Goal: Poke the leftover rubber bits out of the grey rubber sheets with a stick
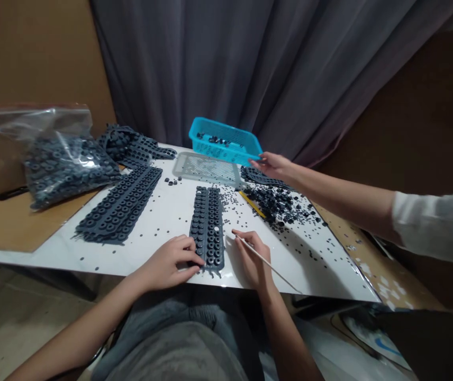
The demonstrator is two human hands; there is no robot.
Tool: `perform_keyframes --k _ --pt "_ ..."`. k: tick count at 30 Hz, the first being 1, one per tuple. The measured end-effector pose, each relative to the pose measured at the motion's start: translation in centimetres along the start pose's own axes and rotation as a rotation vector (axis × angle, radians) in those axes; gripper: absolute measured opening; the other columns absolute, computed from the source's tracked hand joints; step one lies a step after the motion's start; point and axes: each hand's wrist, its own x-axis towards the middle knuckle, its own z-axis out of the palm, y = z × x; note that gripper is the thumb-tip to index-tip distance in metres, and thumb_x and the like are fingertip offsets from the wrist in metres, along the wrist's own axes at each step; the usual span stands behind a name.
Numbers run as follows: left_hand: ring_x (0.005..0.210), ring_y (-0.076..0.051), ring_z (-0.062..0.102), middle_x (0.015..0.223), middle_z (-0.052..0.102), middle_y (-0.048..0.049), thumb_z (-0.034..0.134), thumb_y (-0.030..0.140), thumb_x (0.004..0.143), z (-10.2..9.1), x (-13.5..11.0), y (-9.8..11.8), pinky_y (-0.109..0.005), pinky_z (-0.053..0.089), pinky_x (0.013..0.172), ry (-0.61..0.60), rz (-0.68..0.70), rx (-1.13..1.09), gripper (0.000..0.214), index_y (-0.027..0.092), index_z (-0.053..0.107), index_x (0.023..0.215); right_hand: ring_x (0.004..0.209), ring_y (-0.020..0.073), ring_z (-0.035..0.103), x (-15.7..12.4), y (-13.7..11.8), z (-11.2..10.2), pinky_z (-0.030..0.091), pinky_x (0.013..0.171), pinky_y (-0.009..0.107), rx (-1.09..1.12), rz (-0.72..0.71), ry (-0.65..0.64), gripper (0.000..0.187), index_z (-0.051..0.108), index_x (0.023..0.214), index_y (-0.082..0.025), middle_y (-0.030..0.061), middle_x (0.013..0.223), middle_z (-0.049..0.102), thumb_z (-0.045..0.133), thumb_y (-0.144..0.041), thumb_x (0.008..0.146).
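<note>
A long black rubber strip (207,225) studded with round rings lies lengthwise on the white table (91,248) in front of me. My left hand (170,262) rests on the strip's near left corner, fingers curled and pressing it down. My right hand (251,254) sits just right of the strip, pinching a thin wooden stick (268,263) whose tip points at the strip's right edge.
A stack of similar strips (121,203) lies to the left, more strips (133,144) behind, and a clear bag of them (62,159) at far left. A blue basket (224,140), a mesh tray (206,168) and loose black rings (278,203) lie beyond. Another person's hand (272,164) reaches in from the right.
</note>
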Motion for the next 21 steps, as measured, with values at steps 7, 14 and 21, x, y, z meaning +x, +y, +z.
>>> perform_keyframes --k 7,14,21 --pt "0.095 -0.022 0.050 0.099 0.053 -0.0068 0.055 0.018 0.086 0.09 -0.06 0.00 -0.036 0.041 0.083 0.140 -0.069 0.065 0.019 0.021 0.066 0.100 0.069 0.0205 0.067 0.01 0.22 0.17 0.050 0.060 0.029 -0.038 0.160 0.113 0.021 0.060 0.082 -0.020 0.0055 0.077 0.071 0.057 -0.040 0.086" --pt "0.114 -0.027 0.042 0.125 0.047 -0.0058 0.058 0.021 0.084 0.20 -0.17 0.12 -0.044 0.036 0.095 0.076 -0.057 0.186 0.022 0.029 0.067 0.104 0.064 0.0165 0.060 -0.02 -0.16 0.06 0.044 0.059 0.025 -0.061 0.135 0.108 0.021 0.062 0.076 -0.019 0.0012 0.067 0.064 0.057 -0.037 0.084" --pt "0.122 -0.030 0.037 0.145 0.034 0.0021 0.057 0.020 0.085 0.50 -0.29 0.34 -0.049 0.033 0.099 -0.051 -0.018 0.271 0.041 0.043 0.060 0.119 0.065 0.0170 0.058 -0.07 -0.43 0.18 0.043 0.059 0.026 -0.047 0.155 0.010 0.021 0.061 0.075 -0.018 0.0027 0.068 0.063 0.057 -0.036 0.084"
